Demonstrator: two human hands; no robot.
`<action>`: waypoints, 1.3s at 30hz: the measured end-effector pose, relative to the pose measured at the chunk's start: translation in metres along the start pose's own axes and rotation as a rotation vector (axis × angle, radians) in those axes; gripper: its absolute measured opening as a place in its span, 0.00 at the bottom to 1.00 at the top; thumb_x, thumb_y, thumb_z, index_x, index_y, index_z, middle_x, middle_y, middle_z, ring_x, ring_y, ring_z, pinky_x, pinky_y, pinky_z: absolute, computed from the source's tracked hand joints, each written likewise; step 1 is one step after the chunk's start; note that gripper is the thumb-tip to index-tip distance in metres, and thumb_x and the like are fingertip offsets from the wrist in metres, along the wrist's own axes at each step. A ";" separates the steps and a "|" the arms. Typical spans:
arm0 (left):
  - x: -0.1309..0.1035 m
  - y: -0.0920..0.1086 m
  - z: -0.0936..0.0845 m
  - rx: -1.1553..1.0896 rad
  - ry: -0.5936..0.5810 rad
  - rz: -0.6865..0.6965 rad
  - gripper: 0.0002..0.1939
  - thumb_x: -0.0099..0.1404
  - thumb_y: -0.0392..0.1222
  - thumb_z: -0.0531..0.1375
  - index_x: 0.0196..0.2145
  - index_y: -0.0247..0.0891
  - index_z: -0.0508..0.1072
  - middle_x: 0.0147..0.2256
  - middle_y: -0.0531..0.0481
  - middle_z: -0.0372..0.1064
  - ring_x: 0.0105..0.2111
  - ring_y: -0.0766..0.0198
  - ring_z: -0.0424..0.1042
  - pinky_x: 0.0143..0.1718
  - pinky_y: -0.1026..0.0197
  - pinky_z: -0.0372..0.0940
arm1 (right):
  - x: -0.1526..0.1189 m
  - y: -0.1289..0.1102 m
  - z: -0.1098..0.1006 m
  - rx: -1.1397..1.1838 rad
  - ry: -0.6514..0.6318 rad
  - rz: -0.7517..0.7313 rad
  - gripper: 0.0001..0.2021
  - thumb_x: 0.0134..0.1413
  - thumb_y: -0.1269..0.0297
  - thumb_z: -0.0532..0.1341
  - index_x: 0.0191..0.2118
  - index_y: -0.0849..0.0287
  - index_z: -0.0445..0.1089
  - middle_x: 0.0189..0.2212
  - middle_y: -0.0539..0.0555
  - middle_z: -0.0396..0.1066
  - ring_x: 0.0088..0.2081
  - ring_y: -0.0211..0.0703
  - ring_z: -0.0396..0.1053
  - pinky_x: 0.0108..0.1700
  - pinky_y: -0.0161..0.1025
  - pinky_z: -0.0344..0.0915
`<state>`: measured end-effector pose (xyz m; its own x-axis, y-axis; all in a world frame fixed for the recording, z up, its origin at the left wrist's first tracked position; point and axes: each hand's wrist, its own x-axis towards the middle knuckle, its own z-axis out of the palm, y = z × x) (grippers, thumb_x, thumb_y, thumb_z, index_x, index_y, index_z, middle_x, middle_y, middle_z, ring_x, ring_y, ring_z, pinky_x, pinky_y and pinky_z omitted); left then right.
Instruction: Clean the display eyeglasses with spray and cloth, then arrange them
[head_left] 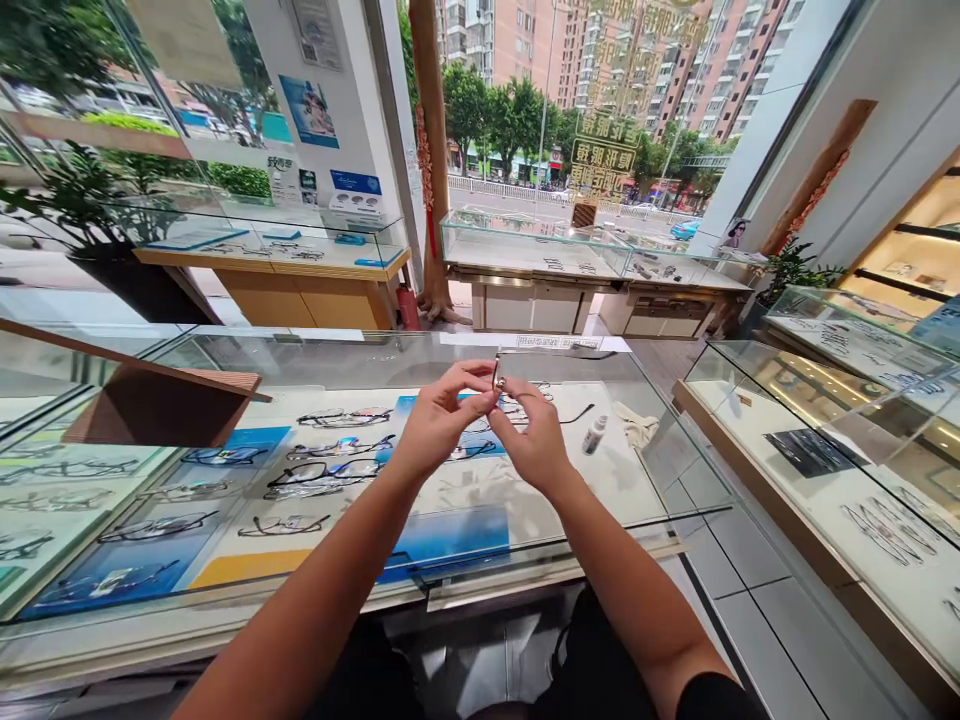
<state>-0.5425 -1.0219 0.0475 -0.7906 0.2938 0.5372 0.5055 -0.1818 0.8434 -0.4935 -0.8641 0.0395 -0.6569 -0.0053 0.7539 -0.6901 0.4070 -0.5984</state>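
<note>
Both hands meet above the glass display case (450, 548), at the middle of the view. My left hand (444, 415) pinches one side of a thin-framed pair of glasses (496, 370), its thumb and fingertips together. On the other side, my right hand (531, 430) grips the same glasses between thumb and fingers. The frame is seen nearly edge-on, and a dark temple arm reaches out to the right above my right hand. Fingers hide much of the frame. Right of my right hand stands a small white spray bottle (595, 435).
Rows of eyeglasses (345, 418) lie in the case at the left. A brown wooden stand (161, 400) rests on the left side. A pale cloth (637, 428) lies near the case's right end. Another display case (810, 500) stands at the right, beyond a tiled floor strip.
</note>
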 end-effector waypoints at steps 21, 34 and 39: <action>-0.010 -0.102 0.194 0.439 -0.300 -0.247 0.12 0.68 0.39 0.60 0.49 0.42 0.69 0.44 0.44 0.78 0.43 0.53 0.77 0.47 0.51 0.67 | -0.103 -0.066 -0.193 -0.254 0.473 0.256 0.13 0.68 0.53 0.63 0.48 0.52 0.82 0.50 0.58 0.82 0.52 0.56 0.78 0.50 0.50 0.76; 0.041 -0.042 0.025 -0.030 -0.071 -0.104 0.22 0.72 0.59 0.58 0.52 0.40 0.64 0.32 0.57 0.61 0.27 0.69 0.65 0.30 0.64 0.67 | -0.034 -0.006 -0.116 0.242 0.150 0.357 0.15 0.67 0.50 0.64 0.47 0.52 0.83 0.47 0.57 0.82 0.49 0.53 0.78 0.58 0.52 0.71; 0.046 -0.051 -0.031 0.025 0.060 -0.049 0.28 0.69 0.61 0.62 0.54 0.43 0.57 0.43 0.50 0.69 0.38 0.64 0.75 0.33 0.61 0.73 | 0.015 0.027 -0.047 0.361 0.019 0.321 0.16 0.65 0.49 0.64 0.43 0.55 0.83 0.42 0.57 0.82 0.44 0.50 0.77 0.53 0.48 0.70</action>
<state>-0.6156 -1.0279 0.0291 -0.8333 0.2449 0.4955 0.4739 -0.1449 0.8686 -0.5084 -0.8104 0.0474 -0.8508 0.0864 0.5183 -0.5166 0.0420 -0.8552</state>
